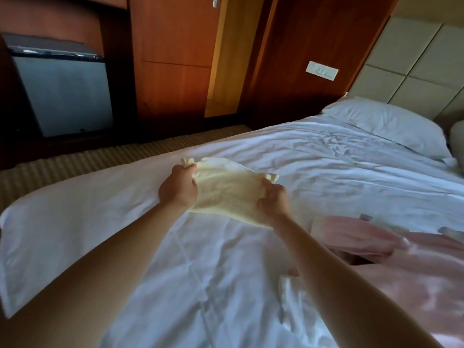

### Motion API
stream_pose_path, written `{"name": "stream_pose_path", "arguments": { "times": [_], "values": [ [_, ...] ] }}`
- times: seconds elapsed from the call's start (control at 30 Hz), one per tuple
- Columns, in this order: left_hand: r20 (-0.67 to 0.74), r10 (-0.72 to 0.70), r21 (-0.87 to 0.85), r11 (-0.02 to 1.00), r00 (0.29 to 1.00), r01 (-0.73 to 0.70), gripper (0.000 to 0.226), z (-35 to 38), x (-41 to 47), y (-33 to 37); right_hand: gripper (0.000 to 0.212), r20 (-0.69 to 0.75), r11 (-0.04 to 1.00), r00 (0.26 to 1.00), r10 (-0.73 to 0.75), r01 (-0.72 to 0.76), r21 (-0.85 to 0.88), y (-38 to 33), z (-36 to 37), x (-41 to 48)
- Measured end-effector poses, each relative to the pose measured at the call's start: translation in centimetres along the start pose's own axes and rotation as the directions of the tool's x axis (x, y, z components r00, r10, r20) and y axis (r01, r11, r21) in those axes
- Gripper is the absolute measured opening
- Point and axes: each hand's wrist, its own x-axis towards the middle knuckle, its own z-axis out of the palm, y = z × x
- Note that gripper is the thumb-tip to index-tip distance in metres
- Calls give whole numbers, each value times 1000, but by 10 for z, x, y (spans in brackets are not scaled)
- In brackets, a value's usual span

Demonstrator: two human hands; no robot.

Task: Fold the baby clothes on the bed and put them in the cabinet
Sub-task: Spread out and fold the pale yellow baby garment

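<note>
Head view: a pale yellow baby garment (226, 189) is held stretched over the white bed (221, 277), near the frame's centre, its long axis running roughly from 10 o'clock to 4 o'clock. The 10 o'clock end is pinched by the left hand (179, 187), fingers curled round bunched cloth; the 4 o'clock edge is gripped by the right hand (272, 199). Pink clothes (364, 237) are heaped at 4 o'clock. A wooden cabinet (175, 46) is seen at 12 o'clock; its contents cannot be told.

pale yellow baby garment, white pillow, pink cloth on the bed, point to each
pale yellow baby garment (227, 190), head view, middle of the stretched fabric
white pillow (391, 126), head view, centre of its top face
pink cloth (356, 234), head view, its upper fold
</note>
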Motion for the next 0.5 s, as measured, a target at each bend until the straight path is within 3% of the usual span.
{"name": "stream_pose_path", "arguments": {
  "times": [0.1,0.23,0.37,0.43,0.5],
  "values": [
    [12,-22,286,958,1000,17,40,-2,-4,2,75,91,989,995,34,-21,-148,3,-1,-3],
    [107,38,446,891,994,-82,50,-11,-24,14,53,245,943,969,-19,99,-317,-5,-21,-26],
    [230,181,425,865,956,-266,54,-24,-73,34,56,349,886,935,-58,210,-414,-18,-57,-80],
    [263,272,349,868,926,-354,68,-37,-103,52,57,347,871,934,-88,241,-428,-25,-83,-114],
    [305,318,289,867,898,-405,65,-50,-132,72,56,318,843,940,-125,269,-465,-32,-114,-149]
  ]
}}
